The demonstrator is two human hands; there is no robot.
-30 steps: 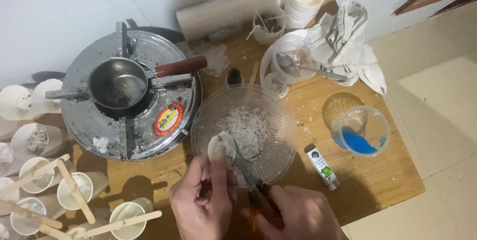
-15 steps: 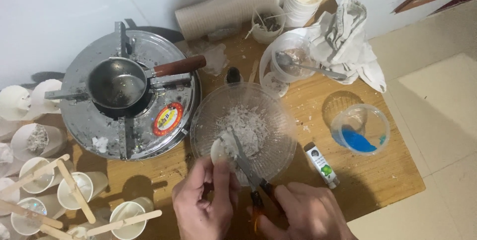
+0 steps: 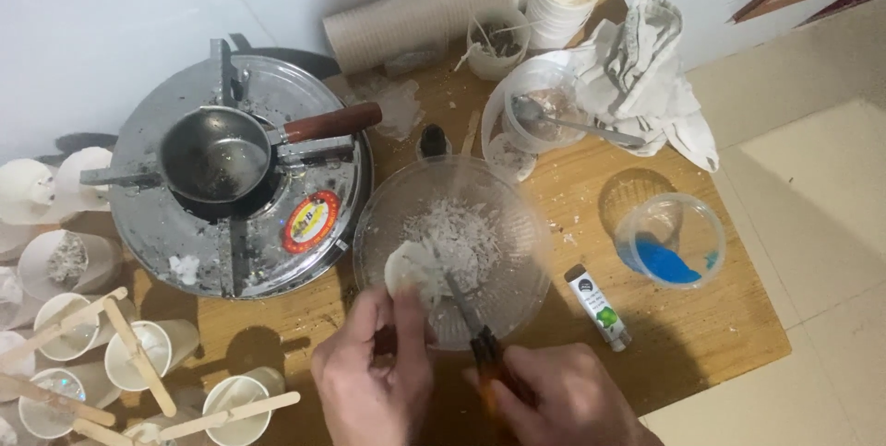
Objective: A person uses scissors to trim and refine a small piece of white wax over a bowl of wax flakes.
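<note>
Risked, by appearances, a slip of the dark-handled knife [image 3: 466, 317] toward the left hand [image 3: 374, 381], fingers pinched on a pale waxy white lump [image 3: 413, 268] at seven o'clock inside the clear plastic bowl [image 3: 517, 215], right hand [image 3: 563, 400] clenched round the handle.
</note>
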